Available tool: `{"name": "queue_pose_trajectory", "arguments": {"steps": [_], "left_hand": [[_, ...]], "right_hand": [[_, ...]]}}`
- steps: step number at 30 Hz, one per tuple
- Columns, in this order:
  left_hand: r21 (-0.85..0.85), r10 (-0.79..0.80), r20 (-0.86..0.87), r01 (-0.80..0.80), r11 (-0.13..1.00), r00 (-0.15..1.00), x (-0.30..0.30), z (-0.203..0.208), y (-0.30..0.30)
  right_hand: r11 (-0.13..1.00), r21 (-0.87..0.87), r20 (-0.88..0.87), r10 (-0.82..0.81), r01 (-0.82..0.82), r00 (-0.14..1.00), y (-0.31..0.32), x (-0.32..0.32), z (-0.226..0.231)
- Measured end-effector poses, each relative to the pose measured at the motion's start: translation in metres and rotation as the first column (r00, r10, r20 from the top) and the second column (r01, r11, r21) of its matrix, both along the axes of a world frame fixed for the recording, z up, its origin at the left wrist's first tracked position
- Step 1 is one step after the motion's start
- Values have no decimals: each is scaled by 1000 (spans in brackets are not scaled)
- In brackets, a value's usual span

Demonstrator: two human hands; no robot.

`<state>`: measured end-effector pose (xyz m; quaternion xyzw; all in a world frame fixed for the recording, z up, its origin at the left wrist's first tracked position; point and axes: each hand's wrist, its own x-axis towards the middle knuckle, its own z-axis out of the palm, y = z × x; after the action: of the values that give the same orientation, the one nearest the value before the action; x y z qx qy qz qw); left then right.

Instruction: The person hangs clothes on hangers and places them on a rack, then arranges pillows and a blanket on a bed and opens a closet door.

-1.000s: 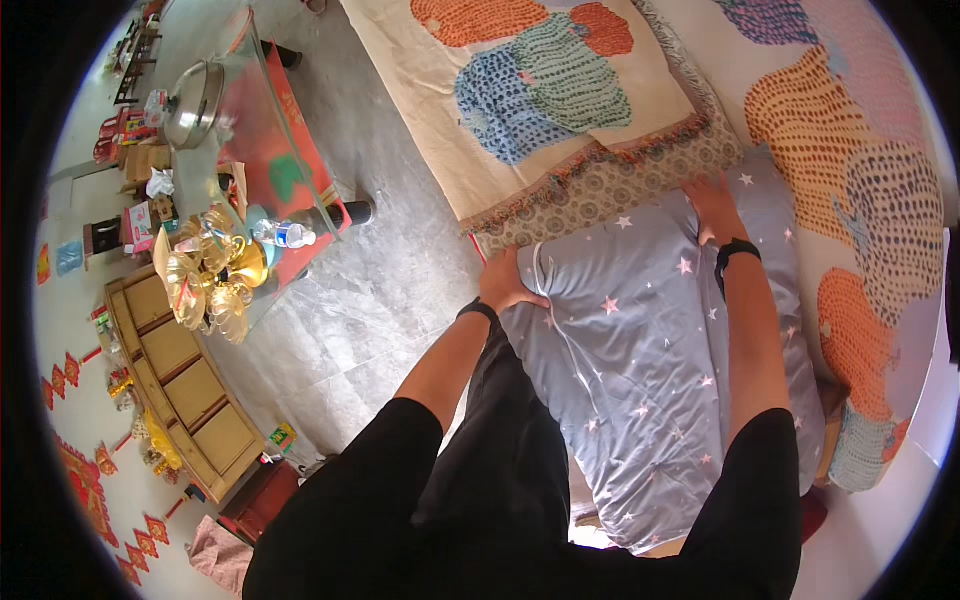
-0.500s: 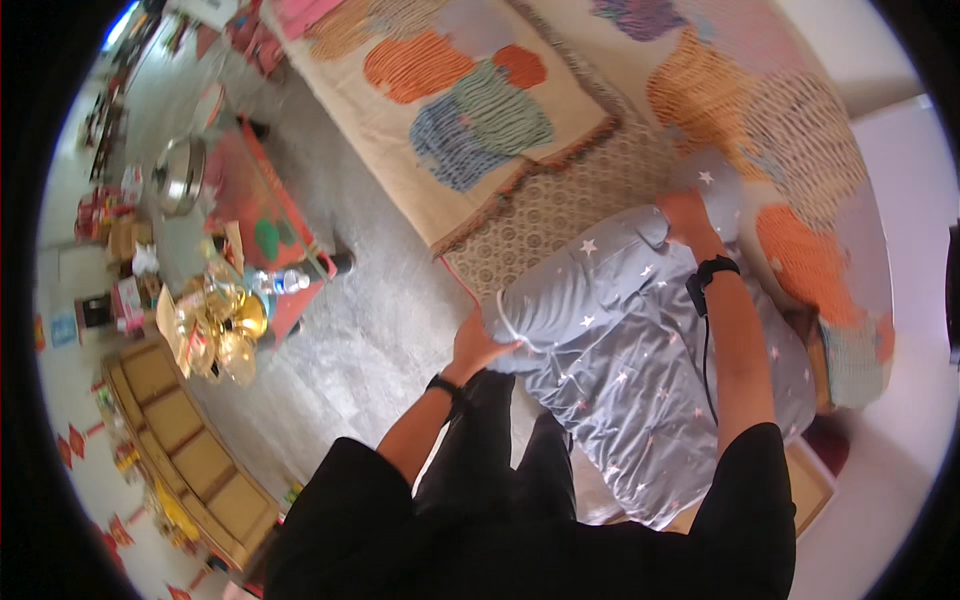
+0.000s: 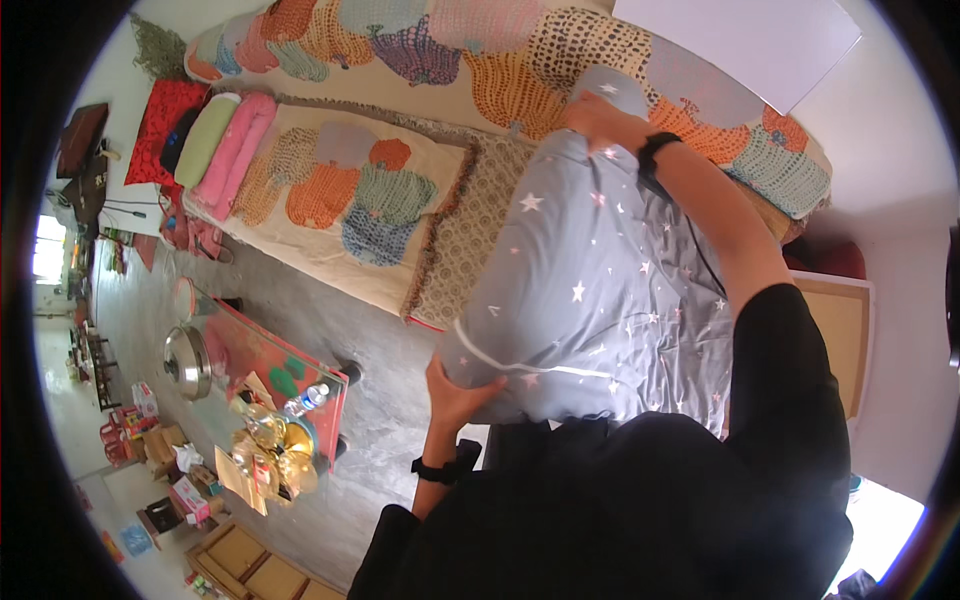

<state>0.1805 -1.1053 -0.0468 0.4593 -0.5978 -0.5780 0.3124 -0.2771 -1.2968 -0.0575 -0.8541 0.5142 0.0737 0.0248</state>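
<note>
A grey quilt (image 3: 560, 290) patterned with white and pink stars lies bunched and partly folded over the sofa end, close against my body. My left hand (image 3: 460, 398) grips its near left edge, thumb on top and the other fingers wrapped out of sight at the side. At the far edge, my right hand (image 3: 603, 125) is closed on the quilt's fabric next to the sofa's backrest. A white piping line curves across the fold near my left hand. Both wrists wear black bands, and a thin black cord hangs from the right one.
Beyond the quilt runs the sofa, with a pumpkin-patterned cover (image 3: 330, 190) and folded pink bedding (image 3: 235, 150). To the left stands a low red-topped table (image 3: 330, 365) bearing a steel pot (image 3: 188, 360), a bottle (image 3: 306, 400) and golden items. An open wooden-framed box (image 3: 835, 335) is at right.
The view has swung, so more of the sofa's far end shows. The folded part of the quilt looks broader and sits nearer my body. Both hands keep hold of it.
</note>
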Motion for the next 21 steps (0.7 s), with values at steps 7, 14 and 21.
{"name": "queue_pose_trajectory", "arguments": {"steps": [7,14,21], "left_hand": [[158,-37,-52,44,986,998,35,23,-60],[81,-385,298,379,922,873,-13,15,-7],[139,-824,278,828,543,494,-127,62,82]], "right_hand": [[1000,3,-91,-24,24,996,-82,51,20],[999,-44,-120,16,-22,993,22,-16,-19],[982,-158,-35,-115,108,993,215,-111,72]]}}
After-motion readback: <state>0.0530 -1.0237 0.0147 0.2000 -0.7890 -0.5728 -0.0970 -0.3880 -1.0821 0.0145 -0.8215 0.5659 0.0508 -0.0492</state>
